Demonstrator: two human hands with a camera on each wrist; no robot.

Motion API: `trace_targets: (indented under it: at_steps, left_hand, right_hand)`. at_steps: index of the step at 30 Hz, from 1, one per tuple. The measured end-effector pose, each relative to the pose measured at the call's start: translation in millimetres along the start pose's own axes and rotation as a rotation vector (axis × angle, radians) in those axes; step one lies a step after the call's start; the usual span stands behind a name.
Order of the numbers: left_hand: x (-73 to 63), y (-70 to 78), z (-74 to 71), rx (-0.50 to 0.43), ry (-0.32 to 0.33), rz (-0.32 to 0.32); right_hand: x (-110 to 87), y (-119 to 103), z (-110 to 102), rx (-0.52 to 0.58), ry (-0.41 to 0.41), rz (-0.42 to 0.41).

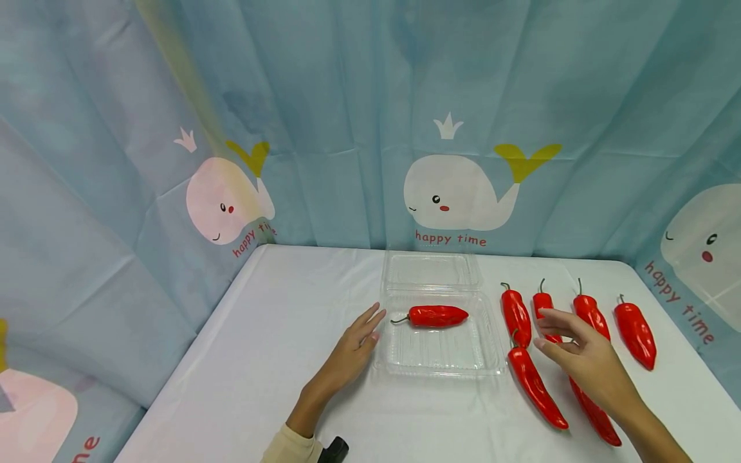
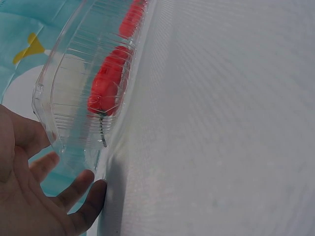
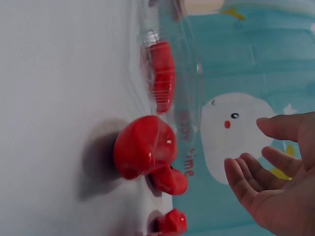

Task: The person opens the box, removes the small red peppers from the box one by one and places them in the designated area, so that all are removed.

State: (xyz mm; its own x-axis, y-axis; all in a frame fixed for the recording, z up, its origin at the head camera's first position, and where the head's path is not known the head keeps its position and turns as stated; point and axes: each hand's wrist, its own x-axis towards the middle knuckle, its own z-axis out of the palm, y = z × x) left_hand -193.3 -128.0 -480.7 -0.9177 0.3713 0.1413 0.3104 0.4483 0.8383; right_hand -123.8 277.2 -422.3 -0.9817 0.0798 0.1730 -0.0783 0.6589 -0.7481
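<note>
A clear hinged plastic box lies with its lid folded back. One red pepper lies crosswise inside, its stem to the left. My left hand is at the box's left side, fingers spread; in the left wrist view fingertips are at the clear wall, contact hard to tell. Over the loose red peppers on the right, my right hand hovers with bent fingers and nothing in its grasp. It partly covers a middle pepper and a lower pepper.
Right of the box, other loose peppers lie on the white table: one beside the box, one below it and a pepper at the far right. A blue whale-print curtain hangs behind the table.
</note>
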Motion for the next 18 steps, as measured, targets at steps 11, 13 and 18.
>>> trace_targets:
  at_steps: [11,13,18]
  left_hand:
    - [0.4,-1.0,-0.2,0.001,-0.004,0.008]
    - [0.4,-0.9,-0.5,0.000,-0.005,0.009]
    - [0.5,-1.0,-0.1,0.005,-0.003,0.005]
  right_hand:
    - [11.9,-12,12,0.066,-0.027,-0.062]
    - [14.2,-15,16,0.092,-0.034,-0.074]
    - [20.0,-20,26,0.167,-0.078,-0.077]
